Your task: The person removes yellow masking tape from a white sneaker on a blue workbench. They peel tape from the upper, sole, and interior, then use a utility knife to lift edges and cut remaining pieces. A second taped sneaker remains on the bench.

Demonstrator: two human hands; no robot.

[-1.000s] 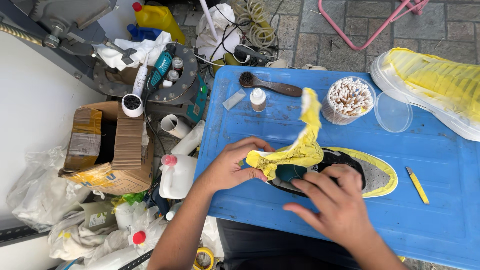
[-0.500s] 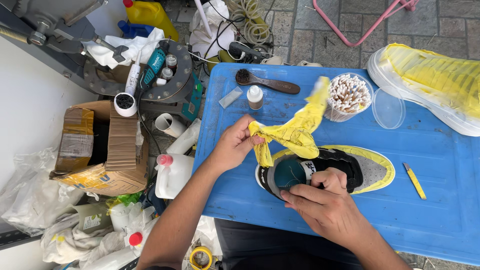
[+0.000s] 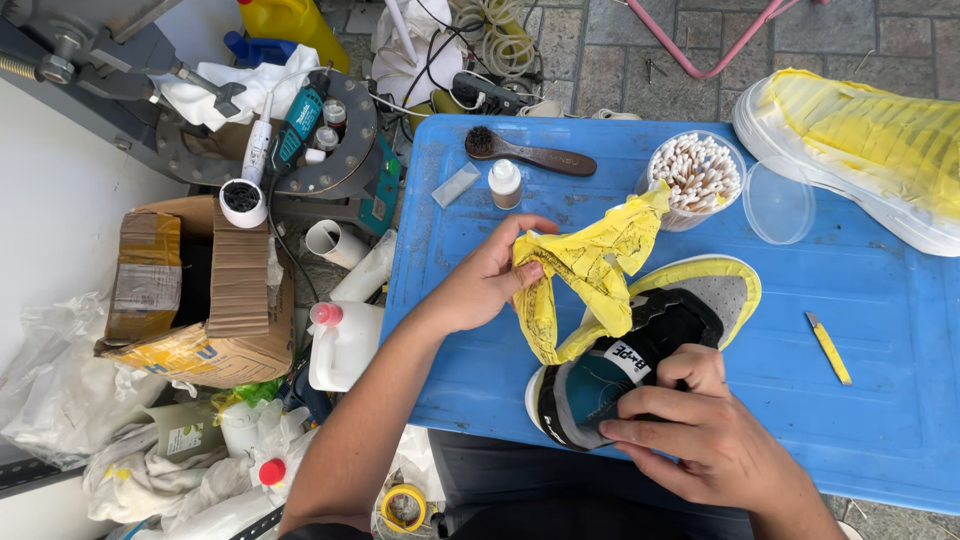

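Two grips working: left hand (image 3: pixel 480 285) pinching yellow tape (image 3: pixel 585 270), right hand (image 3: pixel 700 440) clamping the shoe (image 3: pixel 640 350); yanking hard risks tearing tape or tipping the swab cup (image 3: pixel 693 180)

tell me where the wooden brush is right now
In the head view the wooden brush lies at the far left of the blue table, beside a small white bottle.

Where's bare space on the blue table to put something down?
Blue table: free right of the yellow knife, and between the second shoe and the held shoe. A small patch by the left edge under the small bottle. Crowded along the back: brush, swab tub, lid.
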